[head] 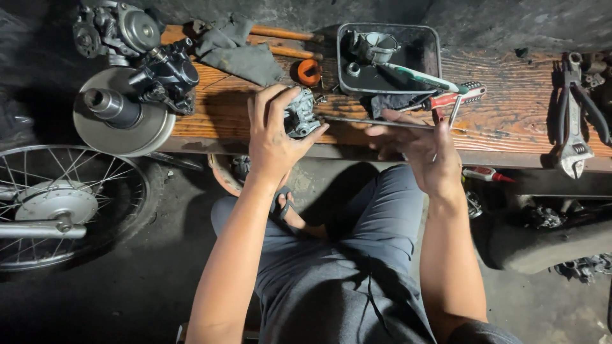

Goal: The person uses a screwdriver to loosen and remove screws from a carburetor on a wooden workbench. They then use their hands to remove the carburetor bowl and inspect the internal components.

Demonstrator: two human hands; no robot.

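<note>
Just left of frame centre, the small grey metal engine part (299,113) sits clamped in the left hand (273,137), lifted off the wooden counter (510,108), probably for a steady view; the right hand (424,150) pinches a thin metal rod (376,121) lying level toward it, fingers closed on it; behind, a dark tray (428,48) holds parts, no labels legible

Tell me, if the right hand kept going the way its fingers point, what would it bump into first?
Probably the small grey metal part held in the left hand. The right hand, holding a thin metal rod, points its fingers leftward toward it. Depth is hard to judge.
</note>
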